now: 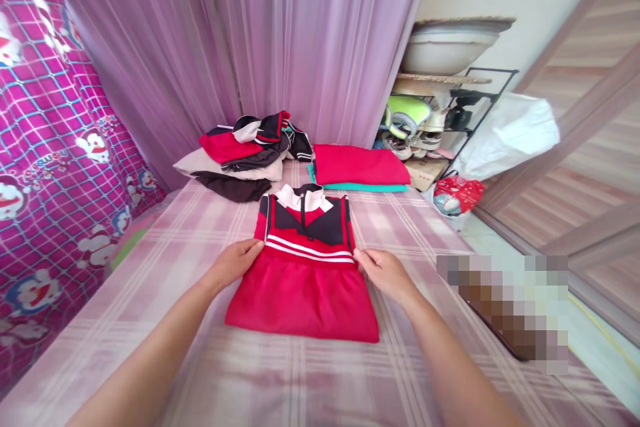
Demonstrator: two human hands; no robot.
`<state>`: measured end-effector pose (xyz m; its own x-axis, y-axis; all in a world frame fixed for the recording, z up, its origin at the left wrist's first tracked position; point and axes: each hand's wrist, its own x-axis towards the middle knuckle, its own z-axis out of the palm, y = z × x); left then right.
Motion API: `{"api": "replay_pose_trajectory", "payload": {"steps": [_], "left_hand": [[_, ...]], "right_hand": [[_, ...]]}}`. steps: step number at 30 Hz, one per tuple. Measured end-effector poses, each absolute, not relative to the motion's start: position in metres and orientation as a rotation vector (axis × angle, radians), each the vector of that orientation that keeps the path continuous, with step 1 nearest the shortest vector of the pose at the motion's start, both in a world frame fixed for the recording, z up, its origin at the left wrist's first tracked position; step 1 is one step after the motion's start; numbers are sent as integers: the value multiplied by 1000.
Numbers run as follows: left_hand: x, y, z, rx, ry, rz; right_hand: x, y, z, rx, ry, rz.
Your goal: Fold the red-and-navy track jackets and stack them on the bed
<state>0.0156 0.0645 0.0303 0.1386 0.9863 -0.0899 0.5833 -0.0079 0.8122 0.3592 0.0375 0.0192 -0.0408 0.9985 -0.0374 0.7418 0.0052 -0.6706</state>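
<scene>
Two ends of a white-striped band [310, 251] on a folded red-and-black jacket [305, 297] are pinched between fingers [254, 248], one by the left hand [234, 264], the other by the right hand [387, 272]. The jacket lies on the plaid sheet [200, 360]. Beyond it, a loose clothes heap [245, 150] crowds the left, and a folded red garment [357, 163] tops a teal one [370, 187] at right. Purple curtains [310, 33] close the back; rightward, shoes [425, 141] sit below a large basin [447, 47], near a white bag [507, 133].
</scene>
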Motion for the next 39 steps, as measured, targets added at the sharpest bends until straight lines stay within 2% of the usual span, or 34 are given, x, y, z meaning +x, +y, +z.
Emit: {"api": "replay_pose_trajectory", "payload": {"steps": [15,22,26,31,36,39], "left_hand": [[16,41,43,1277,1326,640],[17,33,40,1304,1354,810],[19,27,47,1301,1319,802],[13,30,56,1297,1337,923],[14,40,30,1246,1556,925],[17,41,14,1231,1729,867]], "right_hand": [[348,14,9,-1614,-1655,919],[343,3,21,-1502,-1378,1439],[343,-1,35,-1365,-1399,1533],[346,11,31,-1372,-1450,1220],[340,26,1,-1738,-1468,647],[337,28,-11,-1788,-1459,540]]}}
